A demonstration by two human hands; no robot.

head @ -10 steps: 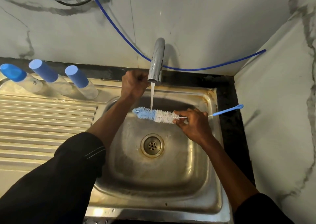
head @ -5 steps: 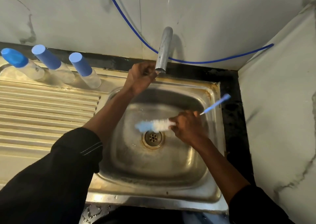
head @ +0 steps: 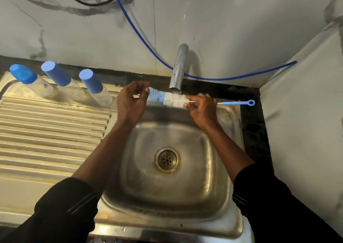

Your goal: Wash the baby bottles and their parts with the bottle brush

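The bottle brush (head: 172,99) lies level across the back rim of the sink (head: 235,116), just under the tap spout (head: 178,70). Its bristles are blue at the left and white at the right, and its thin blue handle (head: 238,103) points right. My right hand (head: 202,109) pinches the wire stem just right of the bristles. My left hand (head: 131,101) is loosely curled, its fingertips at the blue bristle tip with nothing held. Three clear baby bottles with blue caps (head: 23,74) (head: 55,74) (head: 91,80) stand in a row at the back of the drainboard. No water runs.
The ribbed steel drainboard (head: 46,131) lies left of the basin, whose drain (head: 167,159) sits mid-bowl. A blue hose (head: 232,78) runs along the marble back wall. A marble side wall (head: 306,122) closes in the right, past a dark counter strip.
The water has stopped. My left hand left the tap and came to the brush tip. My right hand raised the brush from over the drain to the back rim under the spout.
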